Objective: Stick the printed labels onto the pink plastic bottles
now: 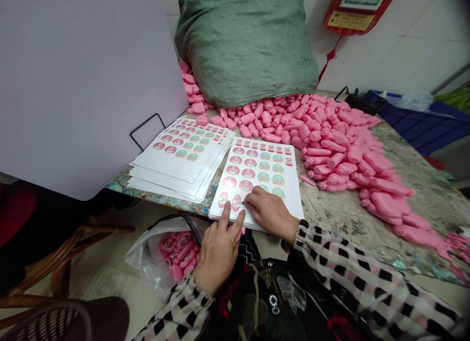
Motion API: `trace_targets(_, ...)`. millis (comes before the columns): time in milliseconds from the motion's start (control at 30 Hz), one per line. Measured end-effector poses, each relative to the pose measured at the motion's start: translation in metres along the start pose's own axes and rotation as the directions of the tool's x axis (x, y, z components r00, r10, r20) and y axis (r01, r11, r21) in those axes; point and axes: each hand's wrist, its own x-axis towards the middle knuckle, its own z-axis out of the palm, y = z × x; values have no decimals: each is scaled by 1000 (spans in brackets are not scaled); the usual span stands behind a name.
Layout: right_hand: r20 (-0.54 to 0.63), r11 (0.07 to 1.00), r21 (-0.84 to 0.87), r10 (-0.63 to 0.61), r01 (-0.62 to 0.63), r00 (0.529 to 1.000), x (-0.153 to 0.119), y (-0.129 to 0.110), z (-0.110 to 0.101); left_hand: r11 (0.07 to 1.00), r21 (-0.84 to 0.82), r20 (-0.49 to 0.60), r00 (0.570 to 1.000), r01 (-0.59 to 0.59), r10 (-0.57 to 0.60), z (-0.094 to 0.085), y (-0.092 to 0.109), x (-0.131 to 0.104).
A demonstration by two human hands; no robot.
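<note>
A stack of sticker sheets [290,194] lies at the table's front edge, printed with pink and green oval labels. My left hand [218,255] has its index finger pressed on the top sheet beside the lower pink stickers. Tucked under its other fingers is a small pink plastic piece [240,232], mostly hidden. My right hand [271,213] rests on the same sheet, fingertips pinched at the edge of a pink oval sticker [237,202]. Whether that edge is lifted is too small to tell. Below the table edge, a clear plastic bag [143,255] contains pink pieces bearing oval stickers.
More sticker sheets [165,167] lie fanned to the left, beside a large pale panel [81,86]. A heap of pink bottle-shaped pieces [341,150] spreads across the back and right, under a green sack [249,47]. A blue crate [414,123] stands behind at right.
</note>
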Motion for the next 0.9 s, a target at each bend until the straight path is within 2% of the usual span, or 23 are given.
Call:
trace_targets(167,0,994,109,5,-5,1000,0,1,4,1000,13,-24,1000,-2,2,2,0,-1)
trace_targets(400,-84,957,224,208,-185,975,-4,-11,18,1000,-23,-28,1000,7,-7,4,0,0)
trace_targets(567,-109,950,204,261,-235,959,-6,-19,20,999,-49,-19,1000,2,-3,4,0,0)
trace_targets(900,-149,963,122,258,-241,955,8,-16,19,999,-44,-22,1000,2,-3,3,1,0)
